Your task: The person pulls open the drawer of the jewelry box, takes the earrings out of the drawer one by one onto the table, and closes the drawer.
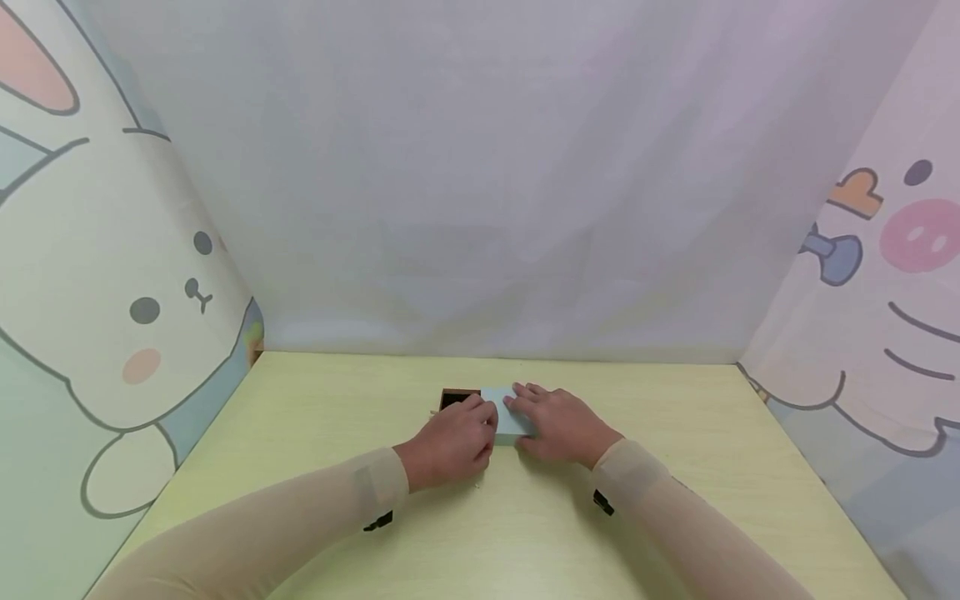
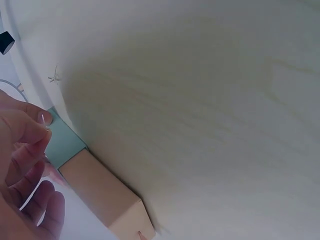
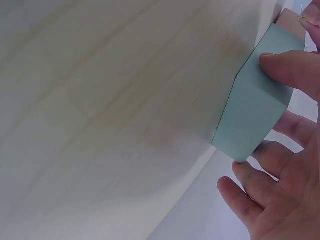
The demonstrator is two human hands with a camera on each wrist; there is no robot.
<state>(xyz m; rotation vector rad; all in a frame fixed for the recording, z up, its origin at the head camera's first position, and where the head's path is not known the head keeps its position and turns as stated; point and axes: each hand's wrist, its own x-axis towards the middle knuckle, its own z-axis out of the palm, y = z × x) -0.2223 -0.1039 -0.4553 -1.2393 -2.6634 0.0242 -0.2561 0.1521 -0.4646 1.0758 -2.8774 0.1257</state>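
A pale teal box sleeve point(image 1: 498, 402) lies on the table with a brown inner tray point(image 2: 102, 185) slid partly out of its left side. Black lining shows inside the tray. My right hand point(image 1: 562, 427) grips the sleeve, thumb point(image 3: 285, 67) on its near side and fingers over the top and far end. Over the tray, my left hand point(image 1: 456, 442) pinches a tiny, thin, shiny piece point(image 2: 44, 121) between thumb and forefinger; its kind is too small to tell. The other left fingers curl loosely.
A tiny wiry piece point(image 2: 54, 77) lies on the pale wood-grain table point(image 1: 337, 400), nearer me than the box. A plain curtain point(image 1: 480, 183) hangs behind the table. Panels with a cartoon rabbit point(image 1: 90, 275) and a cartoon pig point(image 1: 900, 275) stand at the sides.
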